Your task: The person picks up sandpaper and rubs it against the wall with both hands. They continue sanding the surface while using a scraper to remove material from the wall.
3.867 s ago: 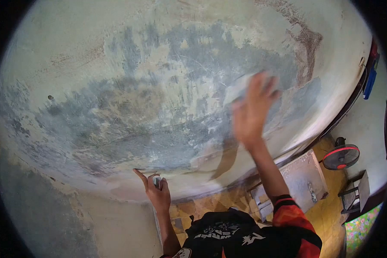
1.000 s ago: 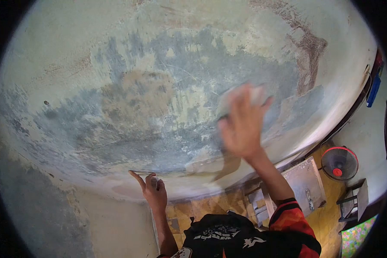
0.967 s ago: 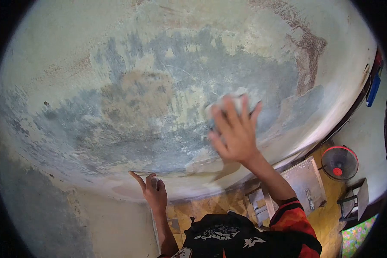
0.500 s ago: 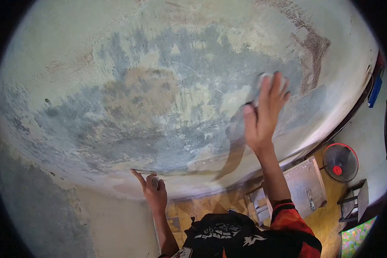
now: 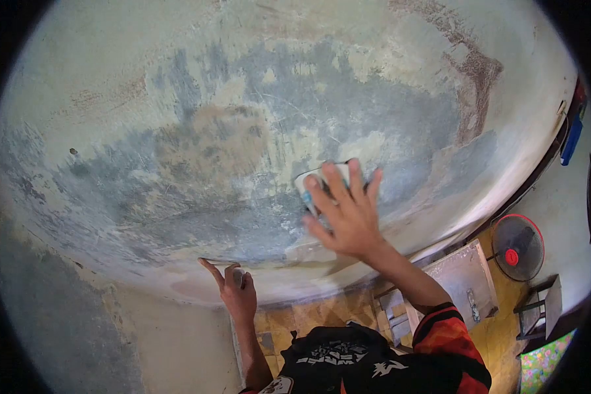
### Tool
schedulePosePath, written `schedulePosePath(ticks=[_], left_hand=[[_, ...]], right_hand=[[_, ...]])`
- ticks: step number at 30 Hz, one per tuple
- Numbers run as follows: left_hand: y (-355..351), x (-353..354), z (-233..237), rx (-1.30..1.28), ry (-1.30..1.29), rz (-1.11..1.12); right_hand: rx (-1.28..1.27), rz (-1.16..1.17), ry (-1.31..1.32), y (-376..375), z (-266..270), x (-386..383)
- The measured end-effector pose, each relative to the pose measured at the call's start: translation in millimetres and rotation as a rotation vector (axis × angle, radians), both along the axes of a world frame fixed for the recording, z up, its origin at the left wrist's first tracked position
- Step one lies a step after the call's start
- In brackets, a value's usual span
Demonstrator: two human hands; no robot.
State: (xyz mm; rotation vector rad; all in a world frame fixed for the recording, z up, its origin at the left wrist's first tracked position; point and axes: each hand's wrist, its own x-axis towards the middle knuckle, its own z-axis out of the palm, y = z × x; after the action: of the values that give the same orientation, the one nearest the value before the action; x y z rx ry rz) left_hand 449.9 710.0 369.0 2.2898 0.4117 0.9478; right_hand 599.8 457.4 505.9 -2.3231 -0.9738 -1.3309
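A worn wall (image 5: 243,118) with patchy grey, cream and brown paint fills most of the view. My right hand (image 5: 345,213) presses a pale sanding block (image 5: 313,180) flat against the wall, fingers spread over it. My left hand (image 5: 235,289) rests against the lower part of the wall, index finger stretched out, and holds a small light object that I cannot make out clearly.
Below on the yellow floor stand a grey table (image 5: 463,282), a red-rimmed fan (image 5: 517,247) and a small dark stool (image 5: 538,302). A dark door frame (image 5: 538,171) borders the wall on the right. A blue object (image 5: 570,139) hangs by it.
My right hand has swept the sanding block back and forth over the wall; since half a second ago it has moved down and to the left. My left hand has stayed put.
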Motion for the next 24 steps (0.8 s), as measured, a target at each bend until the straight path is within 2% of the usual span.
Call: schedulePosePath(ticks=[1, 2, 5, 6, 9, 12, 15, 18, 22, 24], left_hand=[[-1, -1, 2, -0.037, 0.026, -0.002], [-2, -3, 5, -0.076, 0.053, -0.001], [-5, -3, 11, 0.023, 0.011, 0.017], [-6, -2, 11, 0.000, 0.031, 0.026], [-5, -3, 8, -0.050, 0.063, 0.032], [0, -3, 6, -0.063, 0.044, -0.004], [-3, -7, 13, -0.066, 0.052, -0.013], [-5, -4, 15, -0.054, 0.062, 0.012], [0, -4, 7, -0.051, 0.049, -0.015], [2, -6, 8, -0.051, 0.035, -0.031]], right_hand=[[-0.030, -0.014, -0.042, -2, 1, 1], [0.144, -0.021, 0.019, -11, 10, 4], [0.489, -0.024, -0.082, -23, 46, 22], [0.516, -0.009, -0.085, -15, 52, 16], [0.090, 0.054, 0.033, 6, 12, -7], [-0.038, 0.063, -0.072, -6, -11, -5], [0.291, 0.012, -0.022, -30, 16, 6], [0.501, 0.098, -0.039, -32, 45, 9], [0.209, 0.134, 0.006, -15, 24, -8], [0.222, 0.163, -0.033, -20, 14, -3]])
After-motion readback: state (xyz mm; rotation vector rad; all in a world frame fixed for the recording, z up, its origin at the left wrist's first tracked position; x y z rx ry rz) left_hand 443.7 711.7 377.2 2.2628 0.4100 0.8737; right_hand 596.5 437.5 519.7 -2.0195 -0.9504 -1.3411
